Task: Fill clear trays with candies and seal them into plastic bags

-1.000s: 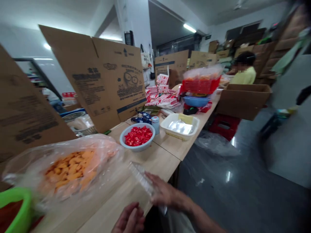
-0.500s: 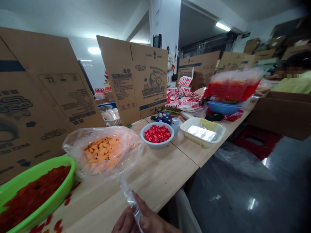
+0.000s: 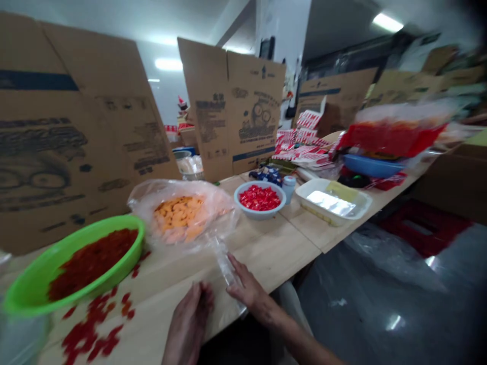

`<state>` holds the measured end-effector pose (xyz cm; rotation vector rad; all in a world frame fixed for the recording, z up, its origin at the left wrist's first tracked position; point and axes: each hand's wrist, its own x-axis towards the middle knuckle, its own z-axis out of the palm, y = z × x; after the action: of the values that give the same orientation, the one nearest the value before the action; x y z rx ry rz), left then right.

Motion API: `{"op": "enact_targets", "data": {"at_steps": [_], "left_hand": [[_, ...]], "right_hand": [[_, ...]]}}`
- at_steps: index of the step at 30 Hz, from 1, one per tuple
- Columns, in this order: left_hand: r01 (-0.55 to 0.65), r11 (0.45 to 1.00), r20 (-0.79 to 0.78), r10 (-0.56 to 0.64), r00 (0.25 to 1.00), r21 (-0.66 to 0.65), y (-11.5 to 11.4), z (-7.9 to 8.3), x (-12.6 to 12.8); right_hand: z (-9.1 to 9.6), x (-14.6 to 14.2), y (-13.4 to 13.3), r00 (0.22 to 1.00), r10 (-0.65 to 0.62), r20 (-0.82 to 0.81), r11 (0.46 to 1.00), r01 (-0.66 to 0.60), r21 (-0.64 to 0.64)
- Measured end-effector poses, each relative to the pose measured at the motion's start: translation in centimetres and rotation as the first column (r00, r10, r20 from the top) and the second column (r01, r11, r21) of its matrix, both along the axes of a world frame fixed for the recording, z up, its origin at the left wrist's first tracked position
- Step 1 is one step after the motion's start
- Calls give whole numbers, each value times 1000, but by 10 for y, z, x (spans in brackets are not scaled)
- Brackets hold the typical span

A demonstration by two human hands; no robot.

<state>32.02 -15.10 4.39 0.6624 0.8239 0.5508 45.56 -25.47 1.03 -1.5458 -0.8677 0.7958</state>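
My right hand pinches a small clear plastic bag that stands on edge over the wooden table. My left hand hovers just left of it near the table's front edge, fingers curled down, touching the bag's lower part as far as I can tell. Behind the hands lies a clear bag of orange pieces. To the left sits a green bowl of red pieces, with loose red pieces scattered on the table in front of it.
A pale bowl of red wrapped sweets, a small bottle and a white tray stand farther right. Cardboard sheets wall off the table's back. A blue basin, red crate and red-white packets lie beyond. Dark floor is at right.
The view has swung left, bringing the green bowl and the loose red pieces into sight. My hands have risen into view, and the left has drawn apart from the right along the clear bag.
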Motion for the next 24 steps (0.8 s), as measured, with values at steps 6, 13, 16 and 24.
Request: {"op": "enact_targets", "data": {"at_steps": [6,13,16,24], "left_hand": [[-57,997,142,63,988,-47,-23,3,10],[-29,998,145,35,989,-47,-27,-2,1],[-38,995,67,33,997,87,-30,7,2],[14,973,-287,54,956,230,14,-2,-45]], "right_hand": [[21,-30,-3,924,241,-296,966,-199,166],[24,-42,-4,857,255,-448,965,-194,179],[20,-50,-2,876,184,-446,979,-126,158],[7,-17,-5,984,-113,-140,994,112,-18]]}}
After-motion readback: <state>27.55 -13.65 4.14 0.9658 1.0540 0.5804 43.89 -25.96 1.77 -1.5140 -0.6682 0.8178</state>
